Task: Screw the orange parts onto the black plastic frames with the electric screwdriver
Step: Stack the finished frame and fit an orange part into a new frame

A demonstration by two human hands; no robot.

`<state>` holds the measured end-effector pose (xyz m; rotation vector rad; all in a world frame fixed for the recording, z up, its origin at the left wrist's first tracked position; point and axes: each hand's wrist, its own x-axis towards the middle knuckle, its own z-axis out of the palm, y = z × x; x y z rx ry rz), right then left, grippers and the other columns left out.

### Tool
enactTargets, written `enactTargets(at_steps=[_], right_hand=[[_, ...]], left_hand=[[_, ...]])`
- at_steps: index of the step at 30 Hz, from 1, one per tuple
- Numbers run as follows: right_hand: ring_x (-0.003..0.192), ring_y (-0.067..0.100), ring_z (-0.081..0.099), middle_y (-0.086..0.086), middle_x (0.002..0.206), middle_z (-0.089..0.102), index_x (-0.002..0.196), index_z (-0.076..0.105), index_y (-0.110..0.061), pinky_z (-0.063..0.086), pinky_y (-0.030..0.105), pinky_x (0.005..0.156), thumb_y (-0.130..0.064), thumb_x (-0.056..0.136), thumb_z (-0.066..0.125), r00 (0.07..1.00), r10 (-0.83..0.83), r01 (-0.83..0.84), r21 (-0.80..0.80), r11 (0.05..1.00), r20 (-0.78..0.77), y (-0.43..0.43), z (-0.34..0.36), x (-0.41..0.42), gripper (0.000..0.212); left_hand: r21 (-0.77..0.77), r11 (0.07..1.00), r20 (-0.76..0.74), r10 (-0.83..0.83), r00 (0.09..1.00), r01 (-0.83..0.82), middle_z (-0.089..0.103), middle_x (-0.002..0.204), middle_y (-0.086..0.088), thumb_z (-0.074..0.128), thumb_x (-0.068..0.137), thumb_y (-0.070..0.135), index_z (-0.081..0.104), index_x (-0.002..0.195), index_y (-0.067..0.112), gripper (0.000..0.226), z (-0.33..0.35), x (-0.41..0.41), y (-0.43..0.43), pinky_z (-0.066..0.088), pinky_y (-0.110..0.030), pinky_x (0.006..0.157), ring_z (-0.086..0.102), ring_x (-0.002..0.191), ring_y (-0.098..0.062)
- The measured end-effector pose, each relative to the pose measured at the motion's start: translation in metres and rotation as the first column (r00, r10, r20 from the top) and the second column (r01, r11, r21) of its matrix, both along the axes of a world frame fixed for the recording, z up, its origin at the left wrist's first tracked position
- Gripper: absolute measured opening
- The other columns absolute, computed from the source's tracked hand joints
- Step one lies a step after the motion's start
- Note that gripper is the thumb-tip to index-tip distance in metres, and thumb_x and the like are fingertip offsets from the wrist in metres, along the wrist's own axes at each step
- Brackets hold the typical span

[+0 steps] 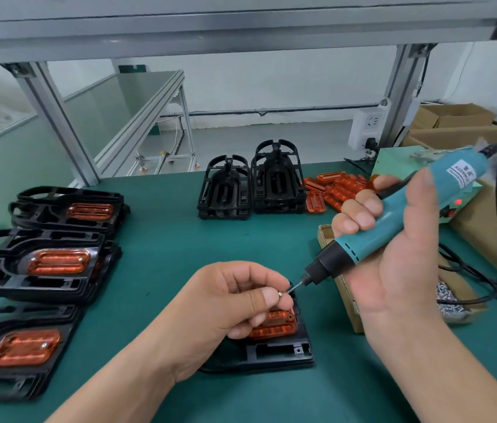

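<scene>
A black plastic frame (pixel 274 352) lies on the green table in front of me with an orange part (pixel 277 325) seated in it, partly hidden under my left hand (pixel 228 306). That hand pinches a small screw (pixel 280 295) between thumb and forefinger. My right hand (pixel 393 248) grips the teal electric screwdriver (pixel 393 218), tilted down to the left, and its bit tip (pixel 293 289) meets the screw just above the orange part.
Several finished frames with orange parts (pixel 55 261) are stacked at the left. Two stacks of bare black frames (pixel 253 184) and a pile of loose orange parts (pixel 335 190) lie at the back. A cardboard box of screws (pixel 451 300), cables and larger boxes stand at the right.
</scene>
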<state>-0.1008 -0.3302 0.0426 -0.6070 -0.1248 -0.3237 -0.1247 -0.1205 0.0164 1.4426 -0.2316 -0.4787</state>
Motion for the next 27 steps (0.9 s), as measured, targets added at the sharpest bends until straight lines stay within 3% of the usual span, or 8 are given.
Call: enactTargets(at_steps=[4, 9, 13, 19, 27], right_hand=[[0.061, 0.008, 0.043, -0.005, 0.075, 0.043, 0.095, 0.058, -0.02, 0.045, 0.022, 0.06, -0.052, 0.107, 0.054, 1.0, -0.006, 0.006, 0.004, 1.0, 0.002, 0.001, 0.001, -0.002, 0.034], [0.062, 0.008, 0.043, -0.005, 0.075, 0.044, 0.096, 0.059, -0.02, 0.046, 0.022, 0.06, -0.052, 0.107, 0.055, 1.0, 0.009, -0.009, 0.0, 1.0, 0.003, 0.002, 0.001, -0.004, 0.034], [0.061, 0.008, 0.043, -0.006, 0.075, 0.044, 0.096, 0.059, -0.02, 0.046, 0.022, 0.06, -0.052, 0.108, 0.054, 1.0, 0.011, -0.011, -0.006, 1.0, 0.009, 0.002, 0.001, -0.004, 0.034], [0.062, 0.008, 0.045, -0.006, 0.076, 0.044, 0.097, 0.059, -0.021, 0.046, 0.022, 0.061, -0.053, 0.106, 0.054, 0.999, 0.033, -0.032, -0.046, 0.998, 0.025, 0.002, -0.002, -0.003, 0.034], [0.064, 0.01, 0.047, -0.004, 0.077, 0.047, 0.099, 0.06, -0.02, 0.048, 0.025, 0.063, -0.059, 0.092, 0.069, 0.999, 0.044, -0.043, -0.071, 0.997, 0.014, 0.005, -0.01, 0.0, 0.04]], left_hand=[[0.007, 1.0, -0.011, 0.027, 1.0, -0.027, 0.078, 0.097, -0.017, 0.073, 0.086, 0.013, 0.08, 0.097, 0.014, 0.013, 0.003, -0.004, -0.003, 0.032, -0.018, 0.048, 0.049, 0.06, -0.011], [-0.008, 0.999, -0.036, 0.036, 0.999, -0.036, 0.078, 0.098, -0.02, 0.07, 0.096, 0.0, 0.079, 0.095, 0.011, 0.015, 0.003, -0.005, -0.004, 0.032, -0.018, 0.048, 0.048, 0.059, -0.011], [-0.012, 1.0, -0.032, 0.02, 0.999, -0.021, 0.078, 0.098, -0.019, 0.073, 0.085, 0.011, 0.08, 0.095, 0.013, 0.012, 0.006, -0.007, -0.006, 0.032, -0.018, 0.047, 0.049, 0.058, -0.011], [0.033, 0.999, 0.001, 0.026, 1.0, -0.026, 0.078, 0.095, -0.018, 0.074, 0.083, 0.013, 0.08, 0.094, 0.014, 0.013, 0.007, -0.007, -0.005, 0.033, -0.018, 0.049, 0.049, 0.059, -0.011], [0.155, 0.987, 0.102, 0.018, 0.995, -0.034, 0.081, 0.097, -0.007, 0.072, 0.085, 0.02, 0.078, 0.096, 0.028, 0.015, 0.003, -0.005, -0.002, 0.04, -0.017, 0.054, 0.049, 0.062, -0.011]])
